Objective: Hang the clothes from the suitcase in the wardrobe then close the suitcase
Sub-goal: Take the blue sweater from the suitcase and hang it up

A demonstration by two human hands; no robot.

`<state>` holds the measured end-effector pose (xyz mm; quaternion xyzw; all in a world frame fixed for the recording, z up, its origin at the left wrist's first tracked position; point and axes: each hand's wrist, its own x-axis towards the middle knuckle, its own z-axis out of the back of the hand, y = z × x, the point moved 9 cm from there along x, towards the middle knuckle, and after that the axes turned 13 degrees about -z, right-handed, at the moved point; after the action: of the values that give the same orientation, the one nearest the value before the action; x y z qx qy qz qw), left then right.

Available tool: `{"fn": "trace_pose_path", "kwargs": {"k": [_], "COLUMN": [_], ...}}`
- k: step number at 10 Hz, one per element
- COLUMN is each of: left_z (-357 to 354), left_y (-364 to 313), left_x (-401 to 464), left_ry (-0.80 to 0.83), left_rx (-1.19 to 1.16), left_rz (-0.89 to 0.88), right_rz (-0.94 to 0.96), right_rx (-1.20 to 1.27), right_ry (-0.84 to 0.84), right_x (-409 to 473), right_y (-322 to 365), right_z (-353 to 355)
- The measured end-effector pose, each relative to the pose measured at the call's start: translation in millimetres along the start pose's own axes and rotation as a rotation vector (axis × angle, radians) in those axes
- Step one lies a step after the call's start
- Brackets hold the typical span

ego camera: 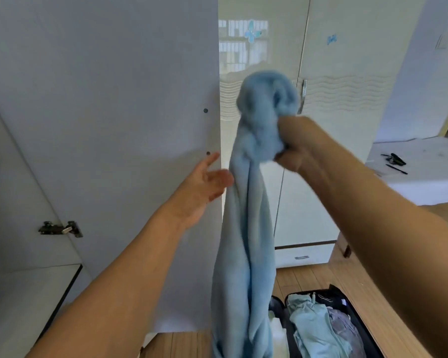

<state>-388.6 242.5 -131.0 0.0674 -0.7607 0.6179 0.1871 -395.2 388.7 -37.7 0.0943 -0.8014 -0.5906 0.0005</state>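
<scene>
A light blue garment hangs bunched in a long column at the centre of the view. My right hand grips it near its top, with a loose fold standing above the fist. Just left of the cloth is my left hand, its fingers straight and the fingertips close to or touching the fabric. An open black suitcase lies on the floor at lower right, with pale green and purple clothes inside. The open white wardrobe door fills the left side.
Closed glossy wardrobe doors with a metal handle stand behind the garment. A white table with dark small items is at the right. A door hinge sits at lower left. Wooden floor lies below.
</scene>
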Motion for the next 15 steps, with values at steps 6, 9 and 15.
{"fn": "trace_pose_path", "kwargs": {"k": [6, 9, 15], "left_z": [-36, 0, -51], "left_y": [0, -13, 47], "left_x": [27, 18, -15], "left_ry": [-0.175, -0.380, 0.125], "left_rx": [0.017, 0.103, 0.675], "left_rz": [0.121, 0.081, 0.128], "right_rz": [-0.296, -0.880, -0.513], "right_rx": [-0.637, -0.290, -0.474], "right_ry": [-0.031, -0.387, 0.348], "right_x": [17, -39, -24], "right_y": [-157, -239, -103], "right_z": [81, 176, 37]}}
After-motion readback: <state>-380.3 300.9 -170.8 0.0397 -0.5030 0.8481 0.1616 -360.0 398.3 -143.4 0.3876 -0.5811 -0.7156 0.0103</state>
